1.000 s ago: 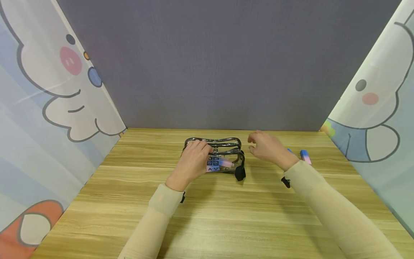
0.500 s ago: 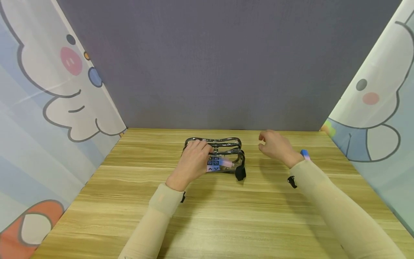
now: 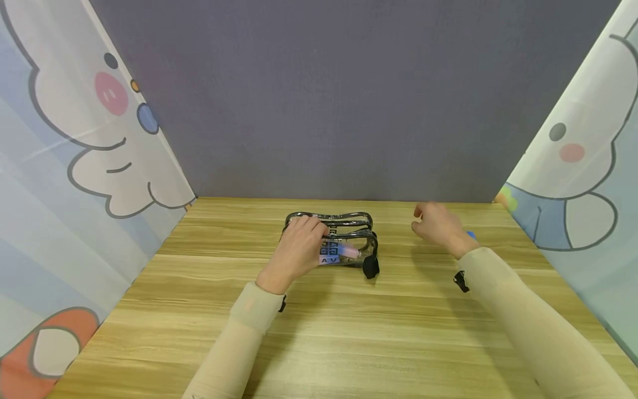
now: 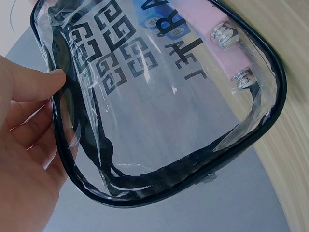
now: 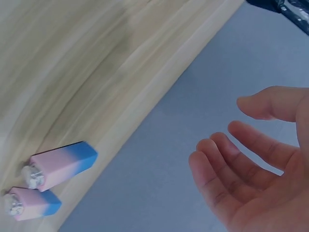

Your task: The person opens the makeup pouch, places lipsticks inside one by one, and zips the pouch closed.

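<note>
Head: my left hand [image 3: 299, 246], forearm slanting inward, at the clear plastic, black-edged pouch [image 3: 333, 247] on the wood-grain table [image 3: 349, 332]; my right hand [image 3: 440, 226] raised to its right. Left wrist: thumb and fingers pinching the pouch. Right wrist: fingers loosely bent, empty, near two pink-and-blue boxy bottles [image 5: 63, 164].

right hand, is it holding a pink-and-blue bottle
No, the right hand holds nothing, and two pink-and-blue bottles lie apart from it on the table.
</note>
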### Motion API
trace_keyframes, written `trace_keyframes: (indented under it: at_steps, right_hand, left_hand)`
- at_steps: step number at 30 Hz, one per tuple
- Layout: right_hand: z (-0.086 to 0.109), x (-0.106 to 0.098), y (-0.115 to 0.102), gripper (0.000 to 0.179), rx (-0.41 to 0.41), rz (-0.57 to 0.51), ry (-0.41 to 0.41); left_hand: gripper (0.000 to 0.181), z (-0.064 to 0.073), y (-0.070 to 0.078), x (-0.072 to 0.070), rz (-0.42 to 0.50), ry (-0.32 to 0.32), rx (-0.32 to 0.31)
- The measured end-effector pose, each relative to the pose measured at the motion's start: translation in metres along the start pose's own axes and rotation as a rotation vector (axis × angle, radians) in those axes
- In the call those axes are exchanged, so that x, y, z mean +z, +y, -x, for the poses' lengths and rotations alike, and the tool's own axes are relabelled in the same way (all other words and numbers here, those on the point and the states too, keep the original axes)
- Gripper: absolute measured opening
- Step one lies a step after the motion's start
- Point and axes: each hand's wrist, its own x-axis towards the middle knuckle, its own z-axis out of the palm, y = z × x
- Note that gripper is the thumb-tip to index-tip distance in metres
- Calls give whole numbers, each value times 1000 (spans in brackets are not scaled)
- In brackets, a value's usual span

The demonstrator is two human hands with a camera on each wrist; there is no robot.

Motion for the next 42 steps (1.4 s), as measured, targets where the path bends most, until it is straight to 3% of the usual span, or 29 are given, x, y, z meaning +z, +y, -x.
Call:
trace_keyframes:
  at_steps: [17, 37, 42]
  right_hand:
    - [5, 3, 34, 42, 64, 47, -17]
    - [11, 14, 68, 51, 136, 9, -51]
    - [11, 16, 74, 45, 134, 14, -53]
  left_hand:
    - [35, -1, 0, 0, -11, -15, 4]
    - [35, 0, 1, -1, -5, -13, 0]
    - [39, 0, 2, -1, 3, -25, -4]
